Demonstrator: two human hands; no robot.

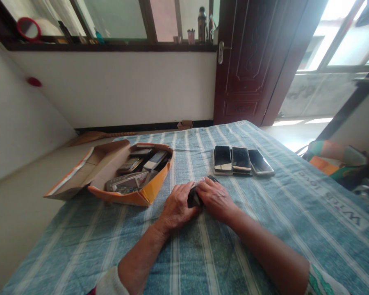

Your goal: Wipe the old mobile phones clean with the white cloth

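My left hand (178, 206) is closed around one end of a dark phone (194, 198), low over the striped cloth. Across the phone lies my right hand (215, 200), its fingers bent and pressing a whitish wipe or tissue (200, 181) against it. The phone's far corner shows just beyond the right fingers; most of its face is hidden. Beyond my right hand, phones lie in a row of short stacks: a black one (223, 158), a gold-edged one (241, 159) and a silver-edged one (260, 162). To the left stands an open orange box (150, 191) holding several old phones (130, 165).
A blue-striped cloth (184, 254) covers the surface under my hands. The box's open flap (80, 174) spreads toward the left edge. Beyond the far edge are a white wall, a ledge with a bottle (202, 26) and a dark red door (249, 61).
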